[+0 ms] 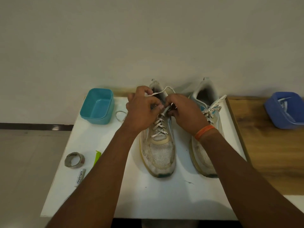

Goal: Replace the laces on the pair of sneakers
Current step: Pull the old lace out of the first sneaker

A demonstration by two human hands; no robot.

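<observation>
Pinching lace (160, 127): left hand (141, 109), right hand (185, 111) fingers | sneakers (162, 152): two | tubs (97, 106): two

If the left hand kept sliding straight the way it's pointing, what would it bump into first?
Probably the right hand: the left hand points rightward across the left sneaker, fingers almost meeting over the lace. Depth is unclear.

Wall: plain off-white wall (148, 38) filling the upper half of the frame, evenly lit.
Skirting: dark baseboard strip (32, 126) at the left edge, where wall meets floor.
Floor: pale grey-beige floor (24, 170) in the lower left of the frame.
Furniture: wooden table (271, 153) with visible grain on the right; a white board (164, 195) lies over it across the centre and lower frame.
Light: soft and diffuse, with faint shadows on the board.
</observation>
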